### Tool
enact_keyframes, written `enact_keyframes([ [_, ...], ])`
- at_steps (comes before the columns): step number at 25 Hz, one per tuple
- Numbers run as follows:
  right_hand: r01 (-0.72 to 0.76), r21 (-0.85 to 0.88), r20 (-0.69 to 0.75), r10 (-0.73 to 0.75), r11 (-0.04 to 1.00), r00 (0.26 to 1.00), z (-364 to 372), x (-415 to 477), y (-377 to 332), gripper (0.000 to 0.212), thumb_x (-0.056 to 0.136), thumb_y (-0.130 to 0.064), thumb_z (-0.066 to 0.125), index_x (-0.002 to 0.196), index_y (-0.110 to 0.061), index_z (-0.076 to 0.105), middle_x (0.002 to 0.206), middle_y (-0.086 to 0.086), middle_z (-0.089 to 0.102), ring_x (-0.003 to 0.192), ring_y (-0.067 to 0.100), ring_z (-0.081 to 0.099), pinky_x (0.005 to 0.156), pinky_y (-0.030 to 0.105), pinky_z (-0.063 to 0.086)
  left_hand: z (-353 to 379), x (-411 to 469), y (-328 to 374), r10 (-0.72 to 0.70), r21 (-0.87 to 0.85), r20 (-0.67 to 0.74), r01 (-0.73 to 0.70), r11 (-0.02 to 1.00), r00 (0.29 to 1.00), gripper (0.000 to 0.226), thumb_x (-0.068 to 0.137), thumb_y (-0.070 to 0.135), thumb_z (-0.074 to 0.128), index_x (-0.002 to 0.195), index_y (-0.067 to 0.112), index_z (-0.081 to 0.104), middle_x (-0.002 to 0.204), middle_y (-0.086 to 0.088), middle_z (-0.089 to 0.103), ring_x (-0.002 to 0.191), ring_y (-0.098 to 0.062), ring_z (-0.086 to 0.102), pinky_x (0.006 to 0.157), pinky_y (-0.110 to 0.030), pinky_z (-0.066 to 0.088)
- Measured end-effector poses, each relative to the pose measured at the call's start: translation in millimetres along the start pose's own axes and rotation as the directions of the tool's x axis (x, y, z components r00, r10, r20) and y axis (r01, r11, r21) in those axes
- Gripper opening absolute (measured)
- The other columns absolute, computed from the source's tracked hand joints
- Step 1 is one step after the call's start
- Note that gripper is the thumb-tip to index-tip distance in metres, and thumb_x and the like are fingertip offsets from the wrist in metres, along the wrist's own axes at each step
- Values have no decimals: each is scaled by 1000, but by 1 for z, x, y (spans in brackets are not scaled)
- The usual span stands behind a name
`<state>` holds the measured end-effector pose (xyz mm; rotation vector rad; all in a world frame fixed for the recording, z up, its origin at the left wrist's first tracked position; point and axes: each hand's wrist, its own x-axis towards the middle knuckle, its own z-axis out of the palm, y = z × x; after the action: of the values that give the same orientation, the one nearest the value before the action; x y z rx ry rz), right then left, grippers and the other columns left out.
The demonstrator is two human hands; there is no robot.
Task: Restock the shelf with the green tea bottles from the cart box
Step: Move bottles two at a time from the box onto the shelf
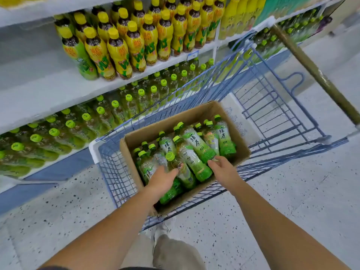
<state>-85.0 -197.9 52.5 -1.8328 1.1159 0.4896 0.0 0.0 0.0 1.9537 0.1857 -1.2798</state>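
Bare forearms reach down into the cardboard box [136, 137] in the blue wire cart [109, 172]. Left hand [161, 181] rests on the green tea bottles [196, 145] with its fingers straight, gripping nothing. Right hand [222, 168] has its fingertips on one bottle's base, but I cannot tell whether it grips. Left of both hands, the shelf [39, 98] holds matching bottles.

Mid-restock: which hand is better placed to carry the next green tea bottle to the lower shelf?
Left, probably. The left hand lies on a green-capped clear plastic tea bottle in the brown cardboard box, and the white lower shelf is on that side. The right hand would reach across.
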Motion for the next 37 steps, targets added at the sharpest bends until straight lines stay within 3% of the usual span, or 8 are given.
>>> enact_keyframes([
  [6, 64, -232, -4, -66, 971, 998, 4, 67, -6, 66, 98, -42, 52, 153, -12, 34, 138, 11, 54, 110, 27, 63, 93, 40, 51, 35, 31, 12, -18, 65, -189, 31, 997, 982, 51, 87, 38, 75, 116, 9, 46, 110, -9, 64, 95, -28, 65, 80, -42, 54],
  [9, 83, -351, -14, -94, 933, 995, 7, 93, -5, 64, 96, -42, 54, 151, -15, 34, 143, 13, 47, 118, 33, 58, 98, 48, 50, 50, 40, 21, -46, 31, -281, 57, 998, 959, 63, 80, 37, 82, 120, 12, 40, 120, -10, 61, 114, -34, 60, 93, -43, 51],
  [15, 83, -369, -17, -96, 926, 995, 9, 125, 1, 56, 94, -36, 64, 138, -6, 46, 127, 13, 56, 106, 32, 62, 81, 35, 48, 47, 56, 19, 83, -234, -283, -152, 960, 956, 59, 71, 40, 87, 117, 28, 52, 109, 8, 67, 101, -15, 65, 91, -37, 53],
  [21, 43, -445, 35, -31, 894, 999, 3, 141, -1, 71, 85, -49, 72, 137, -7, 47, 122, 11, 63, 110, 31, 61, 80, 32, 46, 25, 78, 21, 102, -343, -135, -143, 928, 986, 86, 64, 52, 87, 138, 27, 52, 120, 12, 68, 110, -12, 64, 101, -41, 50],
  [25, -22, -318, 199, 89, 948, 976, -10, 142, -5, 77, 65, -55, 78, 131, -20, 60, 124, 1, 66, 110, 24, 62, 100, 42, 49, 15, 79, 19, 99, -366, -29, -103, 925, 995, 90, 59, 58, 87, 137, 33, 51, 122, 12, 69, 114, -15, 64, 104, -51, 48],
  [28, -141, -280, 307, 228, 949, 924, -11, 131, -6, 88, 76, -37, 78, 151, -13, 36, 150, 4, 44, 134, 32, 45, 112, 49, 36, 10, 75, 23, 73, -400, 42, -50, 915, 996, 105, 57, 70, 83, 146, 40, 38, 138, 11, 59, 128, -18, 55, 112, -56, 37],
  [33, -293, -86, 328, 305, 952, 894, 10, 112, 24, 97, 58, -22, 80, 142, -7, 35, 140, 13, 46, 123, 35, 50, 104, 48, 43, 10, 66, 38, 40, -448, 70, -4, 894, 997, 121, 55, 85, 72, 153, 51, 9, 165, 11, 19, 150, -27, 24, 118, -63, 19],
  [37, -285, 155, 295, 231, 946, 927, 16, 95, 27, 95, 56, -20, 80, 139, -3, 38, 129, 13, 55, 118, 34, 55, 102, 51, 46, 8, 59, 45, 23, -441, 49, 1, 898, 999, 120, 52, 57, 86, 151, 47, 19, 151, 0, 46, 136, -29, 45, 114, -57, 32],
])
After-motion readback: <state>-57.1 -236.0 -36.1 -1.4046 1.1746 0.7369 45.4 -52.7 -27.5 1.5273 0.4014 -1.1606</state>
